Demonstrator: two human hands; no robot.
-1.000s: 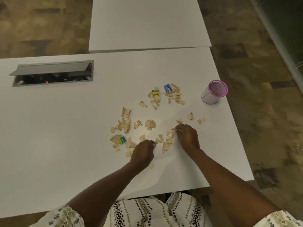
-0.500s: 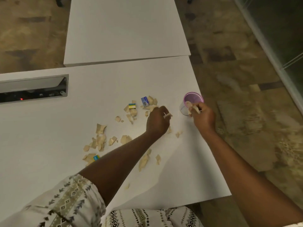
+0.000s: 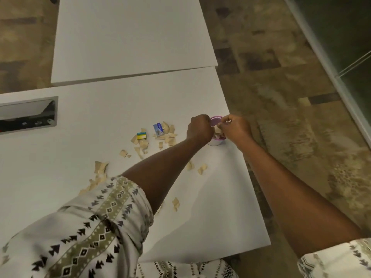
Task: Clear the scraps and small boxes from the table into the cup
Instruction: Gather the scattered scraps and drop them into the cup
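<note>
A white cup [image 3: 215, 141] with a pink rim stands near the right edge of the white table [image 3: 100, 121]. Both hands are over its mouth. My left hand [image 3: 199, 128] is a closed fist at the cup's left rim; what it holds is hidden. My right hand [image 3: 234, 128] pinches tan scraps [image 3: 217, 130] just above the opening. Tan scraps [image 3: 168, 135] lie scattered left of the cup, with a blue small box [image 3: 158, 129] and a yellow-and-blue small box [image 3: 142, 135] among them. More scraps [image 3: 101, 167] lie nearer me, partly hidden by my left sleeve.
A grey cable hatch [image 3: 28, 114] is sunk into the table at the left. A second white table [image 3: 130, 37] adjoins at the back. The table's right edge drops to a patterned floor [image 3: 291, 97] just past the cup.
Both hands lifted from the scrap pile near me and travelled to the cup; the right got there first, the left followed. The view swung right.
</note>
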